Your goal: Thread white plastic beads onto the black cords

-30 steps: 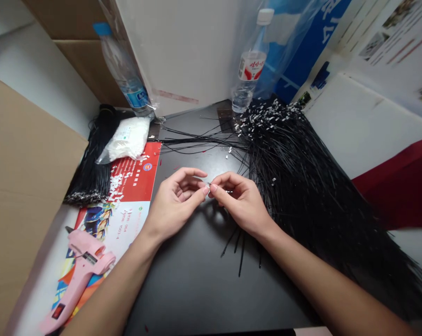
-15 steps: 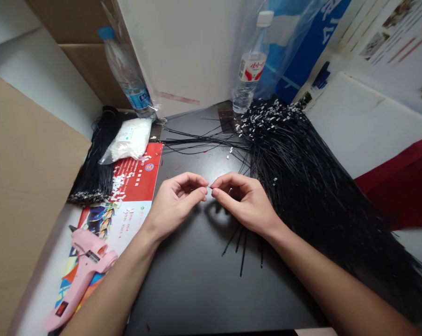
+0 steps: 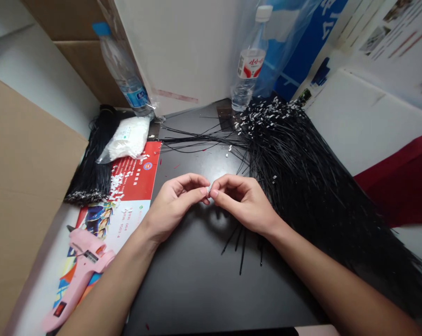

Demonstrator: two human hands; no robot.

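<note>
- 9 o'clock: cardboard box flap (image 3: 25, 186), upright, walling off the bench side.
- 10 o'clock: bundled black strands (image 3: 90, 175) beside a clear bag of white pieces (image 3: 125, 139), apparently stocked within reach.
- 8 o'clock: pink hot glue gun (image 3: 82, 247) lying on a printed leaflet (image 3: 137, 170).
- Centre: left hand (image 3: 172, 205), fingers curled narrow, and right hand (image 3: 242, 203), likewise narrow, meeting at the fingertips around a small white piece (image 3: 207, 190), seemingly pinched for fine control.
- 2 o'clock: loose sheaf of white-tipped black strands (image 3: 302, 158) fanned across the black table (image 3: 193, 289), seemingly spread for easy picking.
</note>
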